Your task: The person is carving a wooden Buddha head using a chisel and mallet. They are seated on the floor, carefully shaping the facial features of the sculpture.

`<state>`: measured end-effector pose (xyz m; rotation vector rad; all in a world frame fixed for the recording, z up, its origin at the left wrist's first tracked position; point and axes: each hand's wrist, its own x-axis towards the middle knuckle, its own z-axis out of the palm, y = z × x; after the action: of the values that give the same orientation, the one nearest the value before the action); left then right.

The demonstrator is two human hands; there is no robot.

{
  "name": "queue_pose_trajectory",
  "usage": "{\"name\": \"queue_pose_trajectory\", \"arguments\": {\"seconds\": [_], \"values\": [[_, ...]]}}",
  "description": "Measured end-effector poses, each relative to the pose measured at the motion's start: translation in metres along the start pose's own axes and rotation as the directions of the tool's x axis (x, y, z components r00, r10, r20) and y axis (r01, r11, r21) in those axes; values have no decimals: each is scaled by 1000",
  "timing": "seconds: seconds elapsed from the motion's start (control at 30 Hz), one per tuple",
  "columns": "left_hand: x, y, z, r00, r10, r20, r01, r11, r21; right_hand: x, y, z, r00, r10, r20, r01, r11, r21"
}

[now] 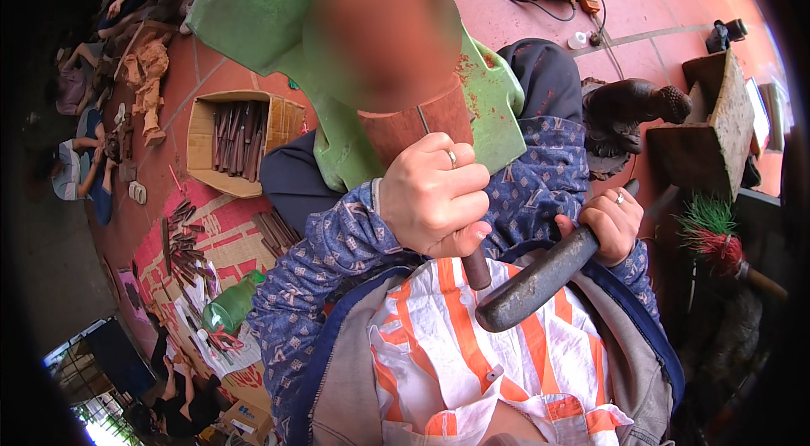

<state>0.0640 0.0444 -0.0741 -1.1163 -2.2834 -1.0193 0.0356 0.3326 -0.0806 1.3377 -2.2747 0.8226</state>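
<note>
- Striped orange-and-white shirt (460, 319) comes closest to view, worn by a person sitting with a green plastic seat (498, 100) propped against the legs.
- That seat cradles a reddish wooden piece (392, 66), probably so it won't roll; its upper part is blurred, so I can't tell its detail.
- Left hand (434, 197) is clamped on a chisel (476, 270), knuckles over the lower edge of the wood. Its thin blade points to the wood and its butt towards the shirt, which seems to leave that end bare.
- Right hand (609, 222) is wrapped round the narrow end of a dark club (536, 286), presumably so the thick end hangs free; that end lies just beside the chisel's butt, though I can't judge the gap in depth.
- On the left, a cardboard box (285, 121) holds more tools (240, 138), with others (181, 239) spread loose nearby, perhaps to be picked out easily.
- Over on the right are a dark carved figure (624, 113) and a green-and-red bristled brush (713, 235), set beyond the right elbow.
</note>
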Motion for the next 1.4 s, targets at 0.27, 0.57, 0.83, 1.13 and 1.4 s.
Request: {"name": "queue_pose_trajectory", "arguments": {"seconds": [0.27,0.57,0.83,1.13,1.4], "values": [[0,0,1,1000,7,-8,-7,1000,-11,2,0,-2,1000,0,12,1,1000,-5],[1,0,-2,1000,10,16,-10,1000,-5,1,-1,-1,1000,-3,0,3,1000,-3],[1,0,0,1000,4,7,-4,1000,-11,2,0,-2,1000,-5,8,5,1000,6],[1,0,0,1000,7,0,-7,1000,-9,4,-2,-3,1000,-11,-2,11,1000,6],[1,1,2,999,-12,-39,11,1000,-27,5,-3,-10,999,-44,1,44,999,10]]}}
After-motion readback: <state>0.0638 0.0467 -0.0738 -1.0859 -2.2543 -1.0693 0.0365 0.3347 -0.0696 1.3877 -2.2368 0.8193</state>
